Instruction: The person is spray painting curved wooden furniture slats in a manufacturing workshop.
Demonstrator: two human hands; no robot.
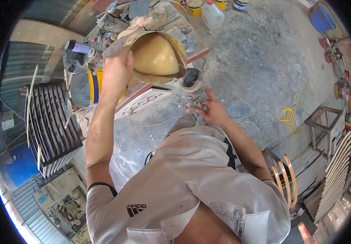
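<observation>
My left hand (117, 69) grips the near-left rim of a round bucket (159, 78), closed on its edge. The bucket is tilted to the right and holds a thick, glossy, yellowish liquid (155, 55). Just beyond its lower right lip stands a small cup (191, 79), dark inside with a pale rim. Below this cup is the metal body of what looks like a spray gun (196, 103). My right hand (215, 110) is closed around that metal body, one finger stretched up toward the cup. No stream of liquid between bucket and cup can be made out.
A cluttered workbench (198, 55) with gloves (137, 25) stands behind the bucket. A yellow-and-blue banded pail (88, 86) is at left, beside a slatted rack (53, 122). A white jug (212, 15) stands on the floor, where a yellow hose (291, 118) lies coiled near a metal frame (326, 122).
</observation>
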